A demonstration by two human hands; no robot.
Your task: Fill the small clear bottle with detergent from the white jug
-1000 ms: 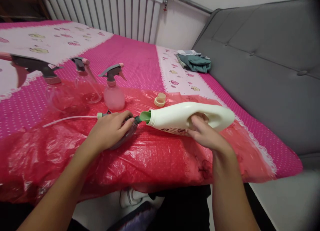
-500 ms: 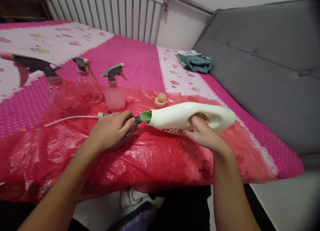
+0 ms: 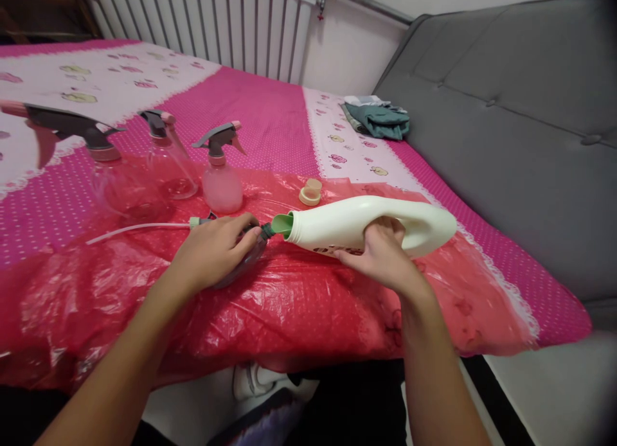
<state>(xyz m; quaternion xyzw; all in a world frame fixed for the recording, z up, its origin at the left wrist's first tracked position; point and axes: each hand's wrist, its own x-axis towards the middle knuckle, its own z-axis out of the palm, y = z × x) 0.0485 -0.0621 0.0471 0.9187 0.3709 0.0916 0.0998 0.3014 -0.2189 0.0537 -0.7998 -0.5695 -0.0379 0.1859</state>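
Bed cover [image 3: 263,105], pink with patterned white bands, stretching beyond both hands; red plastic sheet [image 3: 289,311] over its near part, beneath the hands; white radiator [image 3: 202,28] at the back.

Far left of the left hand: large spray bottle [image 3: 108,184], clear, upright, top fitted. Beside it, beyond the left hand: second spray bottle [image 3: 171,173], clear, upright, top fitted. Nearest beyond the left hand: third spray bottle [image 3: 222,187], upright, cloudy inside, top fitted; seemingly a finished one.

Left of the left hand: thin tube [image 3: 137,227], joined to a loose spray top [image 3: 194,222] partly hidden behind that hand. Unscrewing done; refitting not yet done.

Left hand [image 3: 219,250]: wrapped around a small bottle [image 3: 248,259], mostly covered, lying over with its neck toward the right hand. Fill level cannot be told.

Between the hands: green spout [image 3: 283,225] at the small bottle's neck. Stage, apparently, pouring; no flow visible. Beyond, also between the hands: yellowish cap [image 3: 310,192], off; recapping not yet done.

Right hand [image 3: 380,250]: grasping the handle of a pale jug [image 3: 332,227], held nearly level, mouth leftward.

Beyond the right hand: folded clothes [image 3: 378,119]. Right of it: grey headboard [image 3: 506,67].
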